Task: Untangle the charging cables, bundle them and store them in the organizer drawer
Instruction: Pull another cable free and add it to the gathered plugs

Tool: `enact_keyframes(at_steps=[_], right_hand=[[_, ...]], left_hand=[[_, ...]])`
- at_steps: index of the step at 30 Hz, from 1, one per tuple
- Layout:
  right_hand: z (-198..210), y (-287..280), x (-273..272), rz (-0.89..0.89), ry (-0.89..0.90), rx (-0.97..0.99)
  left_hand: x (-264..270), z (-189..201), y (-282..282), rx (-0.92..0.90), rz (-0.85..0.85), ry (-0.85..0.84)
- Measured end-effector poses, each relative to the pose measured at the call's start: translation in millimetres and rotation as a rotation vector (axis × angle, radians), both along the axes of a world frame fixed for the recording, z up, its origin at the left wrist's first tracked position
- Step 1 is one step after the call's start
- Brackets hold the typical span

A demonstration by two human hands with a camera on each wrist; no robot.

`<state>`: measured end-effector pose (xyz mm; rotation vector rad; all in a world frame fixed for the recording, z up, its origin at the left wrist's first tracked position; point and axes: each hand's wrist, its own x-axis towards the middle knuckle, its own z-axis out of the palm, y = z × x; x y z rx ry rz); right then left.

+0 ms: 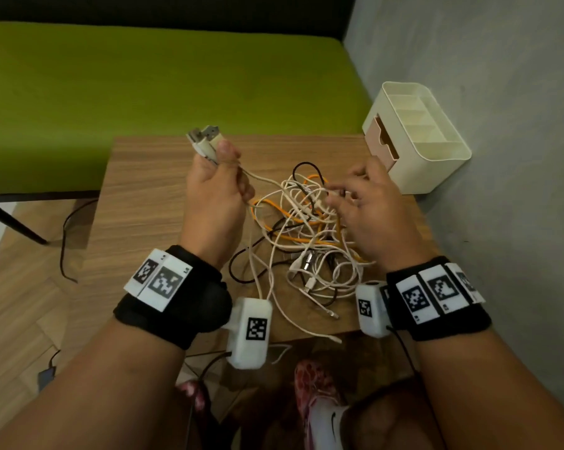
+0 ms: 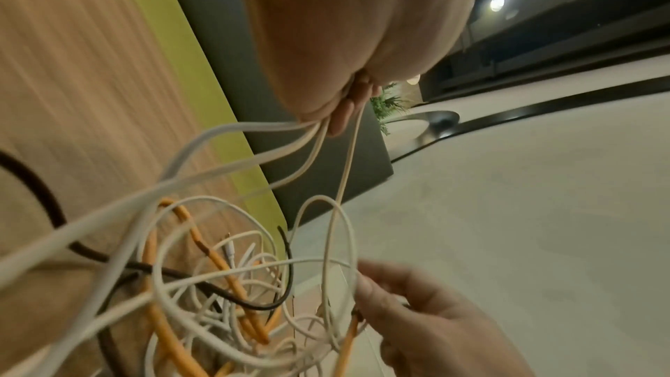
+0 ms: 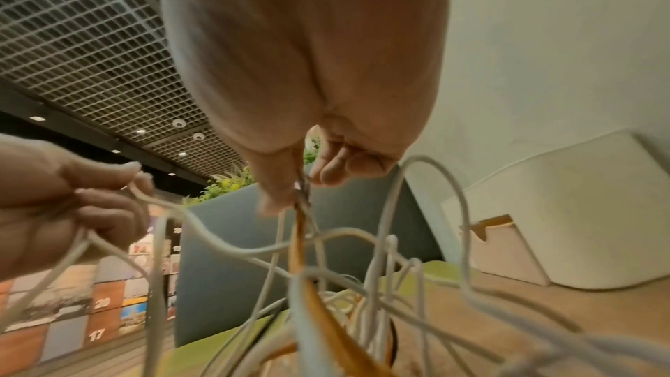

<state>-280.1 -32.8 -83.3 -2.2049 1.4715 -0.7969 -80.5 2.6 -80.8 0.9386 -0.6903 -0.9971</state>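
A tangle of white, orange and black cables [image 1: 303,235] lies on the small wooden table [image 1: 144,203]. My left hand [image 1: 214,186] is raised left of the pile and grips several white cables just below their USB plugs [image 1: 206,138], which stick up past the thumb. In the left wrist view those white cables [image 2: 254,148] run down from the fist into the pile. My right hand [image 1: 362,203] hovers over the right side of the tangle. The right wrist view shows its thumb and fingers pinching the plug end of an orange cable [image 3: 299,237]. The cream organizer [image 1: 417,138] stands at the table's far right corner, drawer [image 1: 379,138] partly open.
A green bench [image 1: 144,86] runs behind the table and a grey wall [image 1: 501,125] stands close on the right. A black cord [image 1: 66,241] hangs past the table's left edge to the floor. My knees and shoes [image 1: 319,410] are below the near edge.
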Motion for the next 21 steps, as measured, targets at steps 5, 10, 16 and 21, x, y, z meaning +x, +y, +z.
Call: enact_keyframes(at_steps=[5,10,16,21], right_hand=[[-3.5,-7.0,-3.2,-0.199,0.043,-0.055],[-2.1,3.6,12.3,-0.111,-0.001,-0.207],[5.1,32.9,47.4,0.18,-0.275,-0.005],[0.6,32.1,49.6,0.179,-0.266,0.288]], left_hand=[[-2.2,-1.7,2.3,0.042,-0.06,0.019],[-9.6,-2.1,5.7,0.075,-0.11,-0.042],[-17.2,0.2,11.0,0.078,-0.194,-0.025],[-15.3,-0.7,10.5,0.055,-0.175,-0.033]])
